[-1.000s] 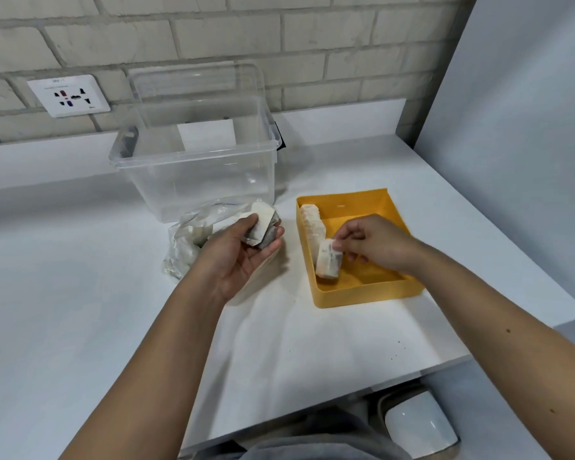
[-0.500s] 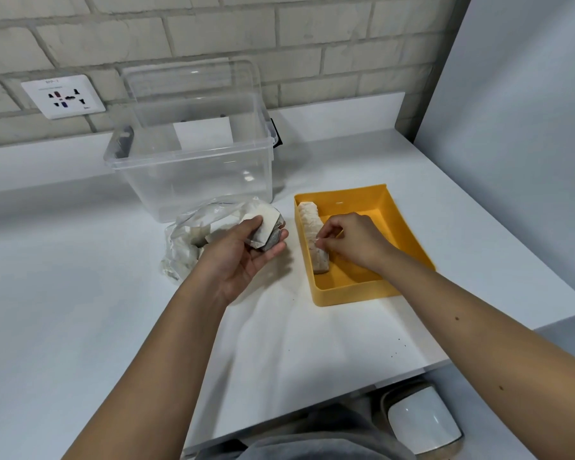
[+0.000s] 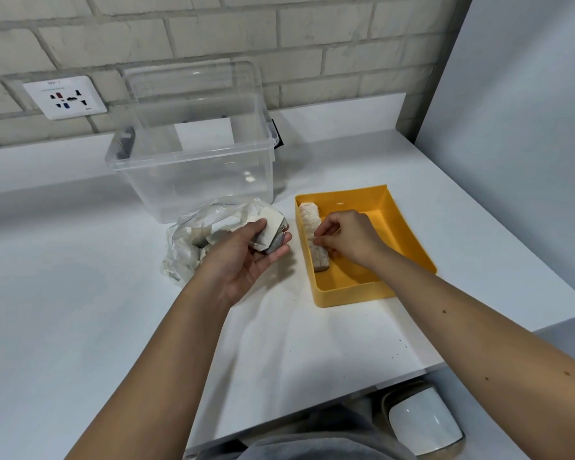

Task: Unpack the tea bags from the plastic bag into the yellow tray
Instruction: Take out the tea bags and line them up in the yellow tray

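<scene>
While left hand (image 3: 246,257) grips tea bag stack (image 3: 270,231), fingers curled round it, just beside plastic bag (image 3: 188,247) on desk (image 3: 80,310), right hand (image 3: 351,240) pinches tea bag row (image 3: 308,218) inside yellow tray (image 3: 356,292), along left wall.

My left hand (image 3: 246,257) sits palm-up, fingers curled round a tea-bag stack (image 3: 271,229); my right hand (image 3: 349,239), knuckles up, pinches the tea-bag row (image 3: 307,215).

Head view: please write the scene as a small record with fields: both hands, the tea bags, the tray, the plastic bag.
left hand: holds a stack of tea bags
right hand: fingertips pinch the row of tea bags
yellow tray: the row lies along its left wall
plastic bag: crumpled, left of the tray, some tea bags inside
clear box: behind the plastic bag
</scene>
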The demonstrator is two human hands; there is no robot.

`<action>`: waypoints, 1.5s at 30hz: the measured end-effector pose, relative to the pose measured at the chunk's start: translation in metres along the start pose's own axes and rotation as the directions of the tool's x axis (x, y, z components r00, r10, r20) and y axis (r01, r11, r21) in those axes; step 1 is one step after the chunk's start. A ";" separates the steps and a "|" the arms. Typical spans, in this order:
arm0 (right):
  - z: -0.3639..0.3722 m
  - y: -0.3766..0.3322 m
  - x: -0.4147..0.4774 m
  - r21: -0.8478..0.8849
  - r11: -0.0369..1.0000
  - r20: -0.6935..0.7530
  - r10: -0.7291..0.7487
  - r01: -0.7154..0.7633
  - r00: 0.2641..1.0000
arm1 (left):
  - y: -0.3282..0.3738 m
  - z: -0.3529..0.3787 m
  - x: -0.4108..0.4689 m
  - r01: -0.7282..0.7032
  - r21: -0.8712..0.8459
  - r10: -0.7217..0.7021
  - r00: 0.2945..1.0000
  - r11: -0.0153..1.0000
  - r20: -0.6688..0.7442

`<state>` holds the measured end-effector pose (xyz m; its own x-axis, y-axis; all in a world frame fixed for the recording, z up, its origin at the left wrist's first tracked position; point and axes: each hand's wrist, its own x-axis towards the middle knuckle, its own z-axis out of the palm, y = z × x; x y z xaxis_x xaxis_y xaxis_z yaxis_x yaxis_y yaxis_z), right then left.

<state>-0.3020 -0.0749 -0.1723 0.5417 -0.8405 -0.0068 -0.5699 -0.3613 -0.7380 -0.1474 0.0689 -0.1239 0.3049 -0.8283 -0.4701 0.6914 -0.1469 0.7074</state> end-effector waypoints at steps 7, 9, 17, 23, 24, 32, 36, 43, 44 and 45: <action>0.000 0.000 0.002 0.006 0.998 -0.112 -0.055 0.056 0.992 | -0.001 0.002 -0.001 0.001 0.003 -0.001 1.000 1.000 0.008; 0.001 0.000 0.001 0.009 0.999 -0.089 -0.046 0.047 0.995 | -0.003 0.002 -0.001 0.002 0.004 -0.002 1.000 1.000 0.010; 0.000 -0.004 0.003 0.000 0.998 -0.080 -0.065 0.065 0.995 | -0.005 0.001 -0.001 0.001 -0.005 -0.001 1.000 1.000 0.008; -0.012 -0.021 -0.003 0.113 0.993 -0.171 -0.023 0.043 0.985 | -0.008 0.004 0.000 -0.006 0.001 0.006 1.000 1.000 0.016; -0.014 -0.028 -0.006 0.215 0.975 -0.199 -0.008 0.051 0.980 | -0.009 0.005 0.000 -0.008 0.006 0.008 1.000 1.000 0.020; -0.018 -0.064 -0.039 0.124 0.876 -0.040 -0.464 0.465 0.885 | -0.008 0.012 -0.003 0.016 0.009 -0.017 0.996 1.000 0.090; -0.017 -0.060 -0.034 -0.020 0.861 0.083 -0.505 0.508 0.859 | -0.007 0.010 -0.003 0.080 0.004 -0.079 0.986 0.997 0.145; -0.017 -0.063 -0.036 0.167 0.910 -0.005 -0.385 0.380 0.923 | -0.012 0.006 -0.004 0.057 0.046 -0.065 0.982 0.997 0.178; -0.018 -0.063 -0.035 0.257 0.914 -0.020 -0.319 0.313 0.948 | -0.013 0.007 -0.004 0.036 0.057 -0.046 0.982 0.998 0.183; -0.020 -0.063 -0.034 0.340 0.905 -0.027 -0.263 0.256 0.964 | -0.013 0.008 -0.004 0.013 0.068 -0.025 0.983 0.998 0.184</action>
<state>-0.2970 -0.0318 -0.1118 0.6556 -0.7265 0.2057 -0.1670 -0.4052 -0.8988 -0.1629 0.0699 -0.1274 0.1618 -0.9097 -0.3825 0.6492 -0.1938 0.7355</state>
